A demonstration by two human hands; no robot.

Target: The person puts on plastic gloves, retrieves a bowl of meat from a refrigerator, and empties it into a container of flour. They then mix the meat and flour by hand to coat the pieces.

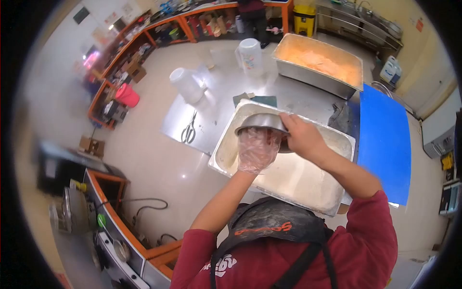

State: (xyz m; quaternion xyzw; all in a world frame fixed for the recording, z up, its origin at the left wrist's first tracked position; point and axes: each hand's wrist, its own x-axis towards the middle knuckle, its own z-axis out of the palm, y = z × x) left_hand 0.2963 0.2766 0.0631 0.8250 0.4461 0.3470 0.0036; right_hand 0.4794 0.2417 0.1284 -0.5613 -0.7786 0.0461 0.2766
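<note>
A shiny metal bowl is held tilted above a deep metal pan that has white powder in it. My right hand is closed on the bowl's right rim. My left hand, in a clear plastic glove, reaches into the bowl's mouth from the near side. Its fingers are hidden, so what they hold, if anything, does not show.
Beyond the pan, a larger metal pan holds orange, wet-looking food. A blue board lies at right, beside a dark cloth. Black-handled scissors and two plastic pitchers are at left. A person stands far back.
</note>
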